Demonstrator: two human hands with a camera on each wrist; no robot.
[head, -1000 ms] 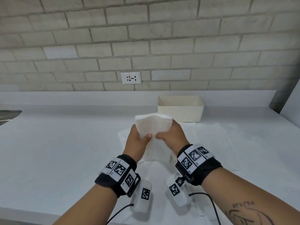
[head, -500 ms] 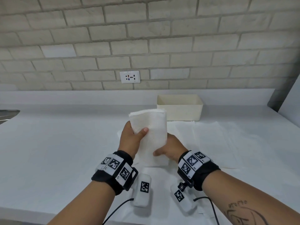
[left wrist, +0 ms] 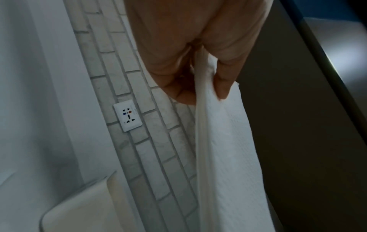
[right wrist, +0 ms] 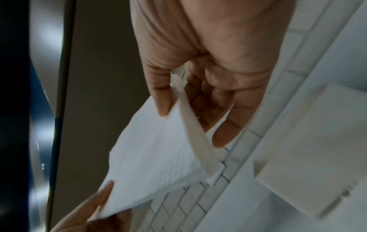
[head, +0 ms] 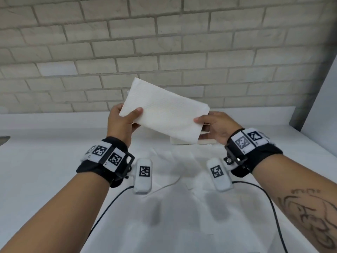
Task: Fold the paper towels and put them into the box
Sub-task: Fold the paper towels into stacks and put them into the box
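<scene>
Paper towel point(head: 164, 115), already folded into a thick rectangle, is being held up in the air between both hands, above the surface point(head: 45, 170) and in front of the brick wall. The left hand point(head: 121, 123) is pinching the towel's left short end, thumb on the near face and fingers behind; the left wrist view is showing that thumb point(left wrist: 224, 81) pressing the stacked layers. The right hand point(head: 217, 128) is pinching the lower right corner in the same way, thumb in front, fingers curled behind the layers point(right wrist: 224, 125).

The towel's long axis is running from upper left down to lower right, so it is tilting toward the right hand. The box point(head: 206, 141) is sitting on the surface directly beyond and below the towel, mostly hidden behind it; only a strip of its front wall is showing under the towel's lower edge. More loose towel sheets point(head: 173, 189) are lying flat on the surface under the wrists.

Judging from this, the right hand is the nearer one to the box, and the coming move is probably calling for carrying the towel forward and down.
</scene>
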